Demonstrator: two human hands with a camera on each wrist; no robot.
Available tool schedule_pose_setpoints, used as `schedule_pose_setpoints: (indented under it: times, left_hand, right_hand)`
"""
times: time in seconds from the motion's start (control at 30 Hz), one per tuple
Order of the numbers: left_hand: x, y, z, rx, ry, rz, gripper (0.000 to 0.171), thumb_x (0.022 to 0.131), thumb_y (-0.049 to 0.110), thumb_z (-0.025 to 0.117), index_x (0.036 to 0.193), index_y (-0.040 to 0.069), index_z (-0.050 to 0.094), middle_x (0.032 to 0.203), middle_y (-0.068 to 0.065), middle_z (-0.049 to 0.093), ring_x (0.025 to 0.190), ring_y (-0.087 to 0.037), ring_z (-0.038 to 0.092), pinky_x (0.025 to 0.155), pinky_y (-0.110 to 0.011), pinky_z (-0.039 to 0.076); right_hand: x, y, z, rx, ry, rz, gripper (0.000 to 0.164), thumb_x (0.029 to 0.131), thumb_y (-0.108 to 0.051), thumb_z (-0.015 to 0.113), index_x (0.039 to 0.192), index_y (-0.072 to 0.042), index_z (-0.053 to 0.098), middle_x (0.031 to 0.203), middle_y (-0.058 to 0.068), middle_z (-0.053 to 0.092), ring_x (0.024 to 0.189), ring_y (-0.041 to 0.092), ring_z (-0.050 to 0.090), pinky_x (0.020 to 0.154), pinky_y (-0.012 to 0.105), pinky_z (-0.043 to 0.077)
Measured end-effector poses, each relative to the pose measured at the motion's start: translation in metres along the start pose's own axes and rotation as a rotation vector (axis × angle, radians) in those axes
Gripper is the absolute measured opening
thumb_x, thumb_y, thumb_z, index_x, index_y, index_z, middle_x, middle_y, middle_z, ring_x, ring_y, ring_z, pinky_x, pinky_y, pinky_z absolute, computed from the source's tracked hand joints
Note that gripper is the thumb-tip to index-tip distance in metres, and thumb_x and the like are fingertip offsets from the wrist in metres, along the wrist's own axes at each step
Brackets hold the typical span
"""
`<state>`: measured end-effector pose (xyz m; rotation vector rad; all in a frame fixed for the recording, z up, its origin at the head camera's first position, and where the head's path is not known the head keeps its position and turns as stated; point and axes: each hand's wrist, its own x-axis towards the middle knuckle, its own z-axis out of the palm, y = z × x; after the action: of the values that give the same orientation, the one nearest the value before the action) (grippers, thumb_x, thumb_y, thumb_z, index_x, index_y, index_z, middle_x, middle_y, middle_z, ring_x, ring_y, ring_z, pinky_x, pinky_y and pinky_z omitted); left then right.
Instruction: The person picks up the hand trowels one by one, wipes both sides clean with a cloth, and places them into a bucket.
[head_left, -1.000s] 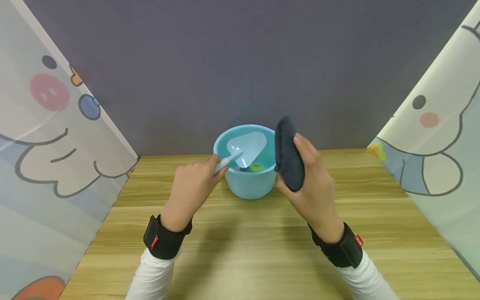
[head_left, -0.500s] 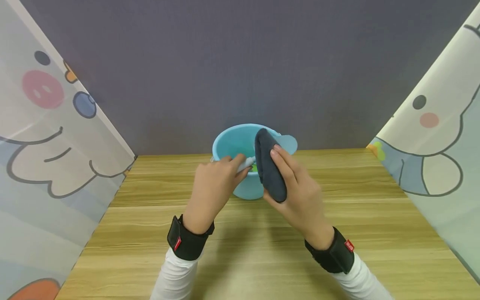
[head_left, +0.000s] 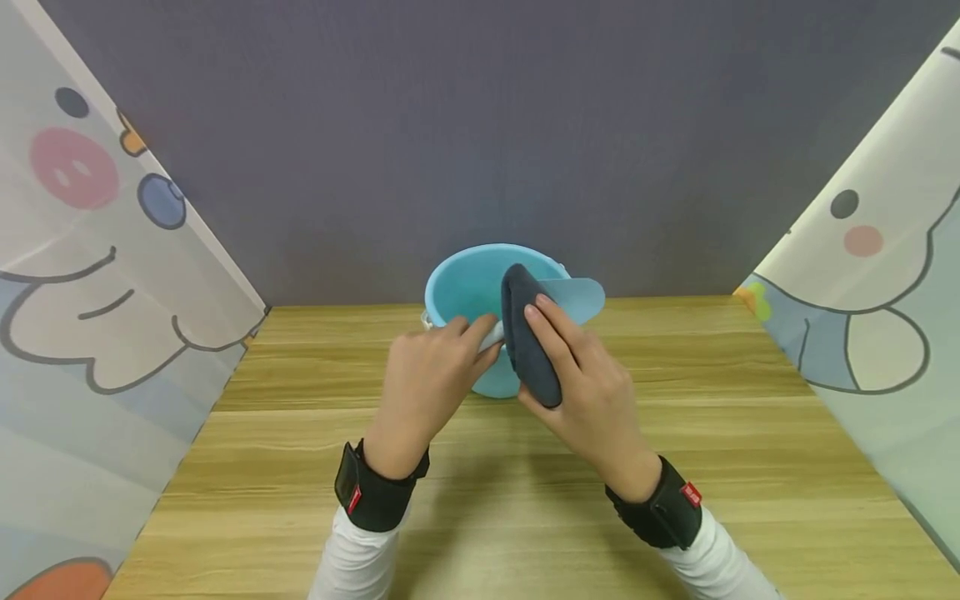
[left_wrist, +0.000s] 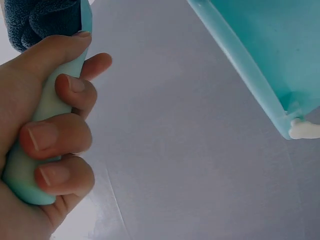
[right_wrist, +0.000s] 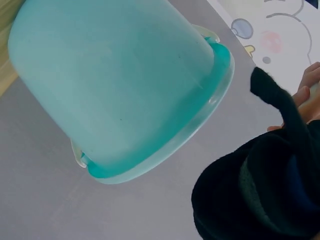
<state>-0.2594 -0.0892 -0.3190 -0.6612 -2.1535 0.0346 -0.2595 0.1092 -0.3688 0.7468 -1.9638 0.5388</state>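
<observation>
My left hand (head_left: pixel 427 375) grips the handle of a light blue toy shovel (head_left: pixel 579 298), over the front of a light blue bucket (head_left: pixel 465 279). In the left wrist view, fingers wrap the pale shovel handle (left_wrist: pixel 50 105), with the thumb along its top. A dark grey-blue folded cloth (head_left: pixel 529 342) is held in my right hand (head_left: pixel 588 387) and lies against the shovel, hiding its middle. The blade sticks out to the right past the cloth. In the right wrist view the cloth (right_wrist: pixel 225 195) hangs in folds beside the bucket's rim.
The bucket stands at the back of the wooden table (head_left: pixel 300 467), close to a dark grey panel (head_left: pixel 375 150). Cartoon-printed sheets (head_left: pixel 67 275) flank the table on both sides. A white handle fitting (left_wrist: pixel 304 130) sits at the bucket's rim.
The shovel blade has swung from over the bucket's opening out to the right. My hands have come together, bringing the cloth from beside the bucket onto the shovel.
</observation>
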Motion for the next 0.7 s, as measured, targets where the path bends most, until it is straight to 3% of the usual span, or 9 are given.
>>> schedule_pose_setpoints:
  times: [0.27, 0.7]
  left_hand:
    - [-0.0020, -0.0033, 0.0035, -0.013, 0.016, 0.009, 0.027, 0.088, 0.034, 0.080, 0.108, 0.017, 0.078, 0.059, 0.002, 0.059, 0.040, -0.008, 0.046, 0.038, -0.023, 0.029]
    - [-0.0040, -0.0066, 0.0059, -0.024, 0.003, 0.019, 0.027, 0.089, 0.034, 0.080, 0.110, 0.017, 0.077, 0.061, 0.002, 0.060, 0.042, -0.010, 0.050, 0.038, -0.024, 0.031]
  right_hand:
    - [-0.0008, 0.0007, 0.0050, -0.005, 0.002, 0.011, 0.071, 0.081, -0.020, 0.067, 0.149, -0.010, 0.051, 0.150, 0.010, 0.056, 0.106, 0.034, 0.067, 0.074, 0.045, 0.060]
    - [-0.0020, 0.0021, 0.0075, -0.010, -0.008, 0.030, 0.075, 0.079, -0.018, 0.071, 0.150, -0.011, 0.050, 0.151, 0.010, 0.055, 0.113, 0.034, 0.067, 0.078, 0.045, 0.060]
